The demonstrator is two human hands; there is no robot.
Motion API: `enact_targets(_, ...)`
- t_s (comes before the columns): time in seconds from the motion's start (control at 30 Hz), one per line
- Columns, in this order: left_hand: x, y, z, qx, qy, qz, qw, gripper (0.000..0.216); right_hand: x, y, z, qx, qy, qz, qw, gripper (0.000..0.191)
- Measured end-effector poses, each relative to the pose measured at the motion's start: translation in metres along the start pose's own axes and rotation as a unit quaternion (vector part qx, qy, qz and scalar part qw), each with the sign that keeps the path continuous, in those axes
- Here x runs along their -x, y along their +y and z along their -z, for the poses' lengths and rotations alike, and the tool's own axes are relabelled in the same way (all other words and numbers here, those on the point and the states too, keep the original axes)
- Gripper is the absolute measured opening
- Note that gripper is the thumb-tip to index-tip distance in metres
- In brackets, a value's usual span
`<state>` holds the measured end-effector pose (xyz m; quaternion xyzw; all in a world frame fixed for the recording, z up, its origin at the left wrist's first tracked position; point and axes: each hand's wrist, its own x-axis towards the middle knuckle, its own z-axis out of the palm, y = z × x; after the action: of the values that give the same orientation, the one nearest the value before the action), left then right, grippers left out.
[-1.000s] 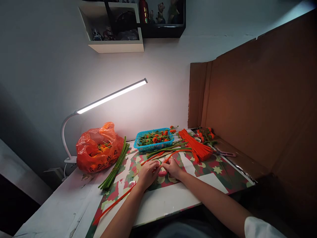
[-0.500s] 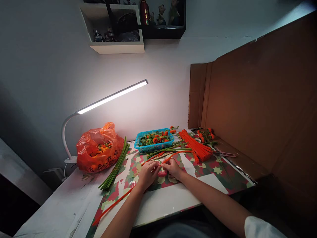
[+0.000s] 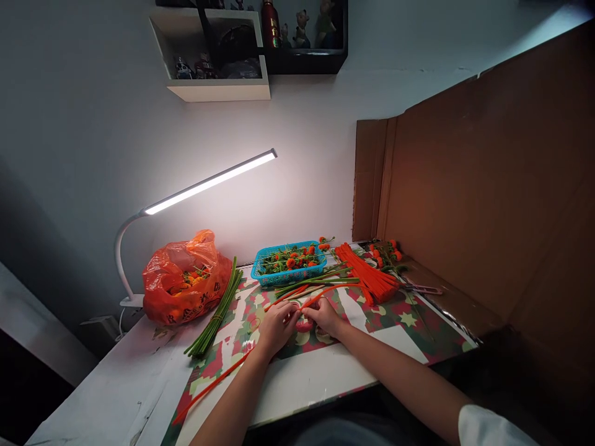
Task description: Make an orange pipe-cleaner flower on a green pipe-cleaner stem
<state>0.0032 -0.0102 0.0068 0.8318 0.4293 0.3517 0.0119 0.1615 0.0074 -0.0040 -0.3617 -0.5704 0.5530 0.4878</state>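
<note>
My left hand (image 3: 277,325) and my right hand (image 3: 325,316) meet at the middle of the patterned mat (image 3: 409,325), fingers pinched together around an orange pipe cleaner (image 3: 320,297) that runs up and right from between them. A small orange coil shows between the two thumbs. Another long orange pipe cleaner (image 3: 211,384) lies on the mat beside my left forearm. Just beyond my fingers lie several green stems (image 3: 316,282).
A blue basket (image 3: 288,263) of orange-headed flowers stands at the back. A bundle of orange pipe cleaners (image 3: 367,272) lies right of it, a green stem bundle (image 3: 216,313) and orange plastic bag (image 3: 183,279) left. Scissors (image 3: 421,288) rest by the cardboard wall (image 3: 488,186). A desk lamp (image 3: 204,183) overhangs.
The free end of the orange pipe cleaner has swung slightly lower and shorter as my fingers work at it; both hands stay in the same spot.
</note>
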Motion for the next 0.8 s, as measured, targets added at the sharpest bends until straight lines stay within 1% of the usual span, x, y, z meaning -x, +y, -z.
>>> enact_targets(0.33,-0.0001,0.0000,-0.0002,0.006,-0.002,-0.002,1.000,0.025,-0.0027,0.0078,0.0019,0.014,-0.008,0.019,1.000,0.022)
enact_targets(0.5,0.0002,0.0010,0.0005,0.007,-0.006,-0.002,1.000,0.023,-0.0015,0.0050,0.0020,0.012,-0.006,0.016,1.000,0.020)
enact_targets(0.67,0.0002,0.0002,0.0000,0.008,-0.008,0.001,1.000,0.023,-0.0002,0.0011,0.0023,0.006,-0.029,0.025,0.999,0.019)
enact_targets(0.8,-0.0001,-0.0003,-0.0001,0.011,-0.011,-0.001,1.000,0.023,-0.0011,0.0021,0.0022,0.002,-0.030,0.026,0.999,0.019)
